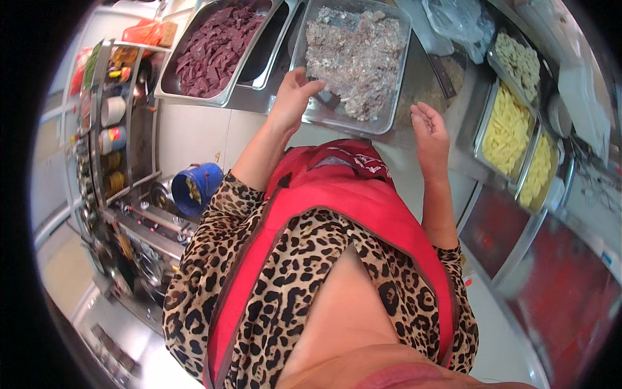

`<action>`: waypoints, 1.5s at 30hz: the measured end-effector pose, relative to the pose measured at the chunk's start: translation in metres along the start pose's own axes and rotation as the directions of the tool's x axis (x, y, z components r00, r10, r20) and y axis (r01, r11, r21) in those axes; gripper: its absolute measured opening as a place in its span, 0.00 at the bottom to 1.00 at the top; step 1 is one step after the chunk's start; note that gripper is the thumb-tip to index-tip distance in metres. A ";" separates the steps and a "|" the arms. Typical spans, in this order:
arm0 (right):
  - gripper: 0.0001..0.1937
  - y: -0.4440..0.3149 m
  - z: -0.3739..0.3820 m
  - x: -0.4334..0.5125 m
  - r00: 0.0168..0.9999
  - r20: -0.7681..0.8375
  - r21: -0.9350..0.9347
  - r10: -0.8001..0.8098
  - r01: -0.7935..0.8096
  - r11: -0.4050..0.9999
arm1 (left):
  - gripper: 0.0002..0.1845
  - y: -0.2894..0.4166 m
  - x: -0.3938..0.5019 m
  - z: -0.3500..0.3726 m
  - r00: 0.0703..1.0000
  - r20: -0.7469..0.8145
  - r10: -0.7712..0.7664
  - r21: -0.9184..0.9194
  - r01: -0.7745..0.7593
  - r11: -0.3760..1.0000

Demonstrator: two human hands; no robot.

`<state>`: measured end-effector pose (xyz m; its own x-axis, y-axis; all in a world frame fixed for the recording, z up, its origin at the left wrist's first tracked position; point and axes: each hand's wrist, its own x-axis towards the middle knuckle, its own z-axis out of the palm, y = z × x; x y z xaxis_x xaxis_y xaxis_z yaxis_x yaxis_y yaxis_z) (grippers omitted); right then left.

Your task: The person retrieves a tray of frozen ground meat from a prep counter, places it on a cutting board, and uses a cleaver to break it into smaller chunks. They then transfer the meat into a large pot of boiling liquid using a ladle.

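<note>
My left hand (295,95) is at the left edge of a clear plastic tub (357,127), its fingertips over or on the rim; whether it grips the rim I cannot tell. A greyish-pink mass of minced or frozen food (359,58) fills much of the tub. To the right of the tub my right hand (430,121) hovers with its fingers curled and close together; nothing shows in it. A cleaver or knife with a dark handle (441,75) lies on a round chopping board (423,104) beyond that hand.
A steel pan (218,99) of sliced dark red meat stands at the upper left, beside another steel pan (260,82). Steel pans of yellow cut food (508,131) and pale pieces (517,63) are at right. Plastic bags (461,24) lie behind. A blue bucket (197,189) stands lower left.
</note>
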<state>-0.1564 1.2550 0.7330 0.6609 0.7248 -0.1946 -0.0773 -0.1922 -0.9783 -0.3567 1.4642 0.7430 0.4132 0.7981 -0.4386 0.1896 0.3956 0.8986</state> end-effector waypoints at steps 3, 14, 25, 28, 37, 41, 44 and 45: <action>0.22 -0.001 -0.009 0.049 0.995 0.102 0.074 0.003 -0.011 0.997 | 0.28 -0.006 0.002 0.019 0.973 -0.099 -0.207 -0.195 0.185 0.963; 0.31 -0.005 0.025 0.147 0.971 0.210 -0.037 0.111 -0.106 0.994 | 0.13 0.000 0.029 0.030 0.874 -0.031 -0.484 -0.547 0.391 0.740; 0.24 -0.026 0.030 0.143 0.971 0.180 0.146 0.155 -0.182 0.972 | 0.18 0.016 0.032 0.046 0.929 -0.006 -0.369 -0.462 0.325 0.825; 0.22 -0.021 0.025 0.149 0.931 0.110 0.298 0.347 -0.364 0.883 | 0.25 0.023 0.031 0.051 0.946 -0.068 -0.316 -0.484 0.245 0.840; 0.11 -0.017 0.018 0.181 0.839 0.295 -0.102 0.457 -0.448 0.888 | 0.19 0.056 0.023 0.025 0.956 -0.055 -0.287 -0.491 0.224 0.842; 0.07 -0.014 0.026 0.194 0.880 0.271 -0.182 0.391 -0.352 0.918 | 0.22 0.062 0.011 0.007 0.991 -0.022 -0.134 -0.534 0.102 0.839; 0.07 -0.016 0.026 0.212 0.917 0.312 0.030 0.249 -0.271 0.962 | 0.20 0.064 -0.005 -0.014 0.985 -0.091 -0.149 -0.551 0.074 0.831; 0.07 -0.018 0.026 0.220 0.920 0.298 0.070 0.256 -0.288 0.955 | 0.20 0.064 -0.012 -0.022 0.981 -0.098 -0.165 -0.564 0.082 0.822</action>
<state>-0.0291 1.4348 0.7064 0.3658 0.8145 -0.4503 -0.3166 -0.3461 -0.8832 -0.3690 1.4903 0.8056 0.2870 0.7624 -0.5801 -0.3127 0.6469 0.6955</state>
